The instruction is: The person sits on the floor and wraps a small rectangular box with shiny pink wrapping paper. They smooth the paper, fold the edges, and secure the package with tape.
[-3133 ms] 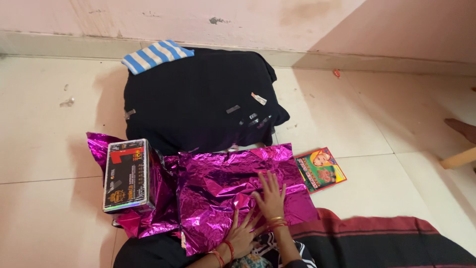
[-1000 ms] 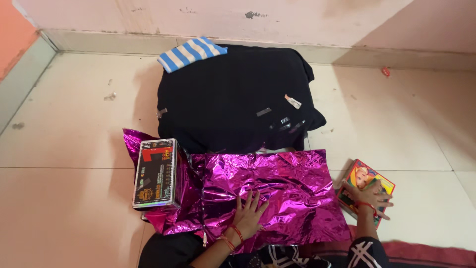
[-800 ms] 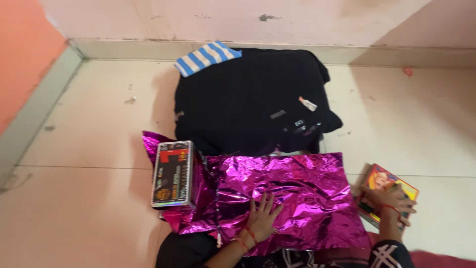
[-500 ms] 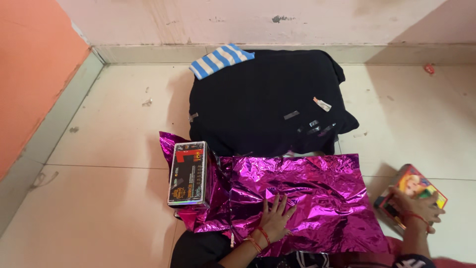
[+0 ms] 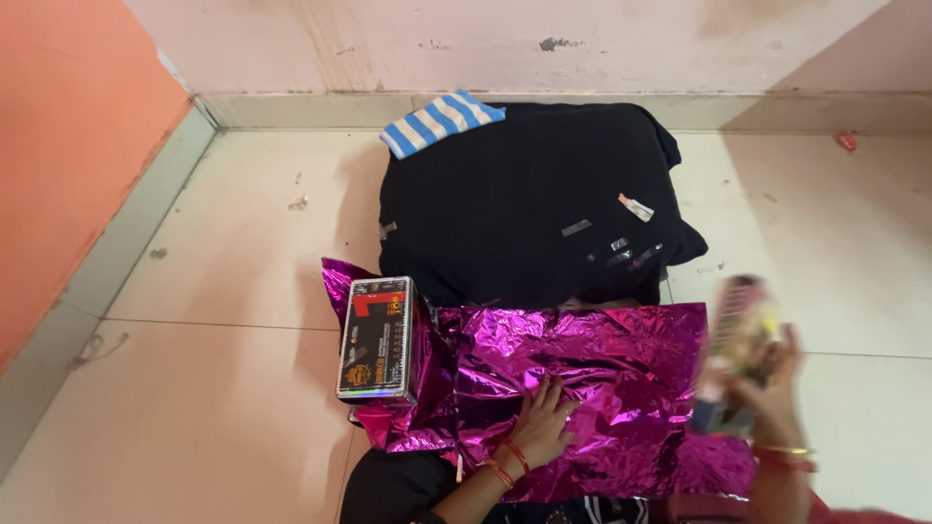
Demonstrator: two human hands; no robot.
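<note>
A crinkled sheet of shiny magenta wrapping foil (image 5: pixel 602 378) lies spread on the tiled floor in front of me. My left hand (image 5: pixel 540 429) rests flat on its near edge, fingers apart. My right hand (image 5: pixel 769 388) holds a small colourful picture box (image 5: pixel 738 335) lifted off the floor at the sheet's right edge; both are blurred by motion. A dark rectangular box with a red patch (image 5: pixel 377 338) sits on more magenta foil (image 5: pixel 342 283) to the left.
A black cloth-covered bundle (image 5: pixel 524 204) with bits of tape (image 5: pixel 636 207) on it lies behind the foil, and a blue-and-white striped cloth (image 5: pixel 442 121) rests on its far corner. An orange wall (image 5: pixel 68 165) runs along the left. Small debris dots the tiles.
My right hand has picked the colourful box up from the floor and swung it left towards the foil. My left hand stays pressed on the sheet. The view has shifted left.
</note>
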